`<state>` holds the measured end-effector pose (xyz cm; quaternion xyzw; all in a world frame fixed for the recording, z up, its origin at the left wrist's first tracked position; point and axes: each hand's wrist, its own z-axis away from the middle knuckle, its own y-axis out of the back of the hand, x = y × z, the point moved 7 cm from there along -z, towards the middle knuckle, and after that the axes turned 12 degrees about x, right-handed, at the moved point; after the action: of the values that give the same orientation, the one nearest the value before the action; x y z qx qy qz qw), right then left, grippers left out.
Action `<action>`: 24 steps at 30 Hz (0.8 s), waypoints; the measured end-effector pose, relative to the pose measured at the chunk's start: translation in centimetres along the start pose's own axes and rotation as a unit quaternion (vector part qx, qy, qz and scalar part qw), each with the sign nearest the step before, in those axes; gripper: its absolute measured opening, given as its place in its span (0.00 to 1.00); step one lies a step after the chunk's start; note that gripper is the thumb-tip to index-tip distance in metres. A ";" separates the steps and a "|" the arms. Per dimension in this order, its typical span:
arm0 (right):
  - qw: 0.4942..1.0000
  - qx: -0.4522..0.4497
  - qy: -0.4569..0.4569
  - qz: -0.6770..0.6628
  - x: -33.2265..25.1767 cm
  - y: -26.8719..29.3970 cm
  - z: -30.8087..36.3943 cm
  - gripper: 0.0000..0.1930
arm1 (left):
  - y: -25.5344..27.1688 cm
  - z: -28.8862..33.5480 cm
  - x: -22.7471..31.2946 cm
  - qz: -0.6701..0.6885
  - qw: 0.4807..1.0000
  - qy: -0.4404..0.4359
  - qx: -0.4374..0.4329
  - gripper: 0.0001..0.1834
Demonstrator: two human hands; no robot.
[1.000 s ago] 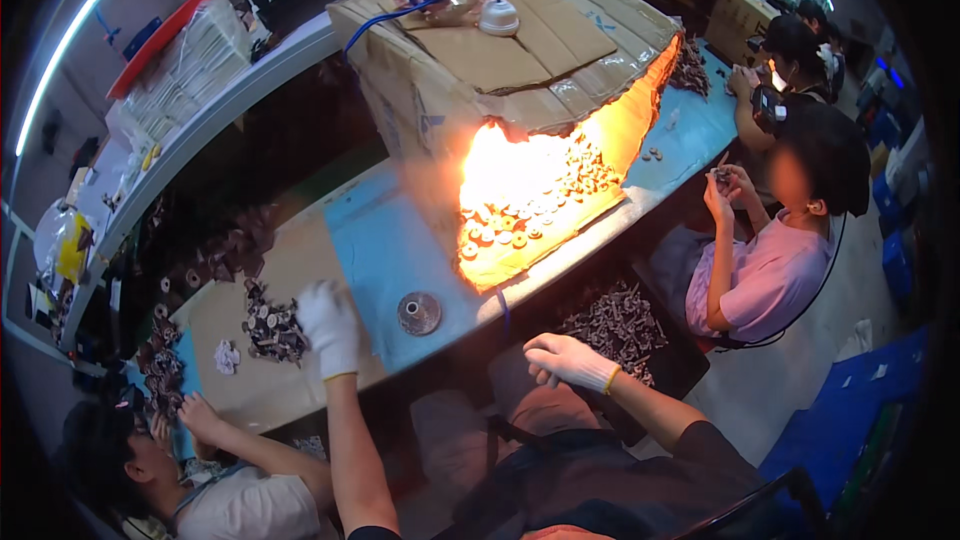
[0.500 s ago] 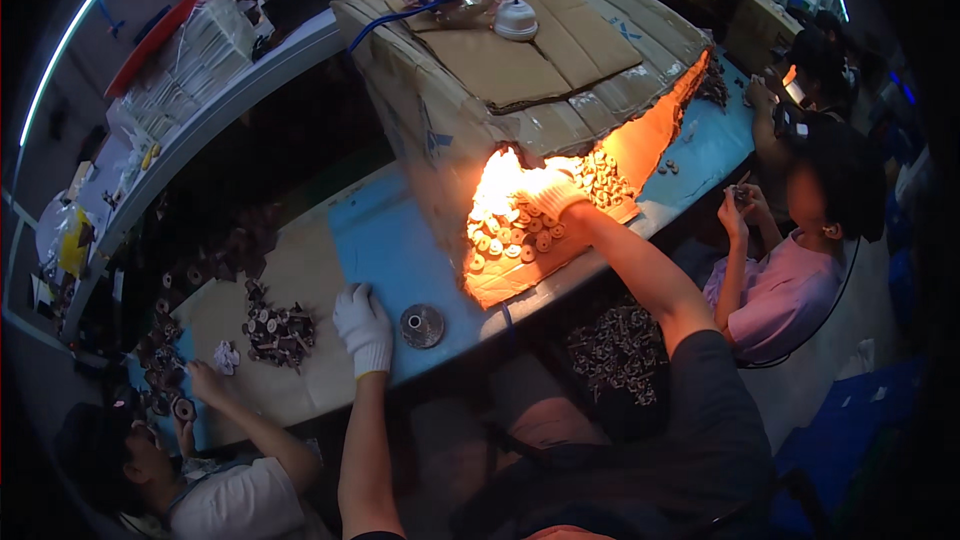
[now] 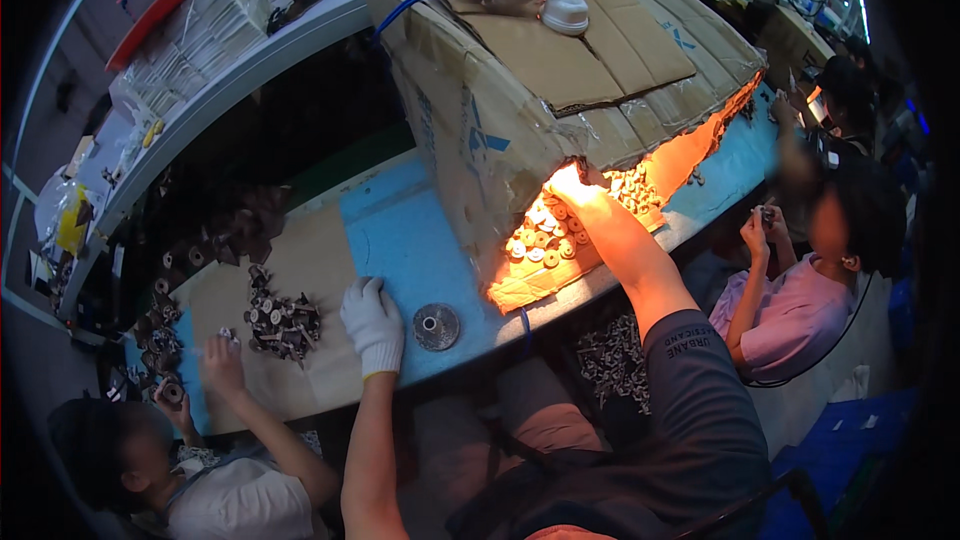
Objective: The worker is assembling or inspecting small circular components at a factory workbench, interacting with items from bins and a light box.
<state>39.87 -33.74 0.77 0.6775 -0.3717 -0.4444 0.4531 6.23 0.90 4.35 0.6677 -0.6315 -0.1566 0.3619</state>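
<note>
"Where is the right hand?"

"The right hand (image 3: 574, 183) is in the brightly lit mouth of the cardboard box (image 3: 435, 105), at the far side of the small round pieces (image 3: 540, 237). Glare and the box edge hide its fingers, so I cannot tell whether they are wide, narrow or gripping something."

"And those pieces?"

"They lie heaped inside the mouth, spreading to its near edge, some showing a hole in the middle."

"What about the left hand?"

"The left hand (image 3: 372, 325), in a white glove, rests palm down at the near side of the table, where the blue sheet (image 3: 385, 230) meets the brown paper (image 3: 315, 250). Its fingers lie narrow, close together and slightly bent."

"Anything beside it?"

"Just right, a dark round disc (image 3: 437, 326) with a raised centre; to the left, a pile of dark parts (image 3: 283, 323) on the paper."

"On top of the box?"

"A white lamp holder (image 3: 566, 13) with a blue cord (image 3: 420, 0) running left."
</note>
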 end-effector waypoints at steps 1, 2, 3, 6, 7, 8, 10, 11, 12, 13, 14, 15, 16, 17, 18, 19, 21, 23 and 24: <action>1.000 0.014 0.003 -0.005 0.0 0.2 -0.1 0.07 | 0.0 0.1 -0.3 -0.003 1.000 0.004 -0.001 0.12; 1.000 0.029 0.004 -0.010 0.0 0.4 -0.2 0.07 | 0.1 0.2 -0.5 -0.006 1.000 0.008 -0.001 0.13; 0.999 0.049 0.019 -0.001 0.2 0.7 0.0 0.07 | 0.2 0.1 -0.6 -0.004 1.000 0.008 0.001 0.13; 0.939 0.182 0.190 0.222 3.9 2.1 2.0 0.07 | -1.0 -0.5 1.0 0.020 1.000 -0.003 0.015 0.13; 0.889 0.227 0.248 0.311 5.5 2.7 3.7 0.07 | -1.6 -0.5 1.4 0.024 0.999 -0.007 0.025 0.13; 0.836 0.270 0.291 0.379 7.7 3.1 6.2 0.08 | -2.6 -1.1 2.6 0.048 0.999 0.001 0.012 0.12; 0.934 0.226 0.278 0.015 -7.3 8.5 12.1 0.11 | 1.3 1.2 -3.2 -0.024 0.999 0.049 0.003 0.11; 0.955 0.095 0.016 -0.280 -8.3 10.7 14.8 0.14 | 1.6 1.0 -2.7 -0.015 0.999 0.040 0.014 0.11; 0.911 0.016 -0.061 -0.407 -9.6 11.4 19.0 0.14 | 1.1 0.4 -1.7 -0.009 0.999 0.042 0.004 0.11; 0.887 -0.067 -0.141 -0.434 -10.5 11.1 22.8 0.14 | 0.5 -0.1 -0.7 0.002 0.999 0.040 -0.005 0.11; 0.880 -0.128 -0.176 -0.422 -12.7 11.4 25.5 0.15 | 0.3 -0.1 -0.4 0.007 0.999 0.038 -0.003 0.11; 0.877 -0.147 -0.179 -0.422 -15.1 11.3 27.2 0.15 | 0.1 -0.2 -0.1 0.013 0.999 0.034 0.001 0.11; 0.879 -0.137 -0.140 -0.435 -17.2 10.6 28.1 0.14 | 0.1 -0.3 0.0 0.019 0.999 0.031 0.006 0.11; 0.866 -0.127 -0.101 -0.473 -18.9 9.1 28.4 0.12 | 0.1 -0.2 -0.2 0.018 0.999 0.029 0.013 0.11; 0.885 -0.112 -0.053 -0.450 -20.8 8.3 27.9 0.12 | 0.1 0.1 -0.6 0.016 0.999 0.028 0.021 0.11; 0.877 -0.098 -0.073 -0.465 -22.7 7.7 27.3 0.12 | 0.1 0.3 -1.1 0.012 0.999 0.026 0.028 0.11; 0.883 -0.076 -0.083 -0.456 -24.9 6.6 25.8 0.13 | 0.1 0.2 -1.0 0.014 0.999 0.028 0.028 0.11; 0.907 -0.062 -0.057 -0.413 -25.7 4.5 24.2 0.15 | 0.1 0.0 -0.6 0.019 0.999 0.029 0.030 0.11; 0.913 -0.062 -0.049 -0.401 -25.8 3.8 24.0 0.15 | 0.2 0.1 -0.6 0.021 0.999 0.031 0.029 0.11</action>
<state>8.45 -18.39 6.56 0.7172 -0.0626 -0.6437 0.2594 5.97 1.41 4.25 0.6693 -0.6380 -0.1095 0.3647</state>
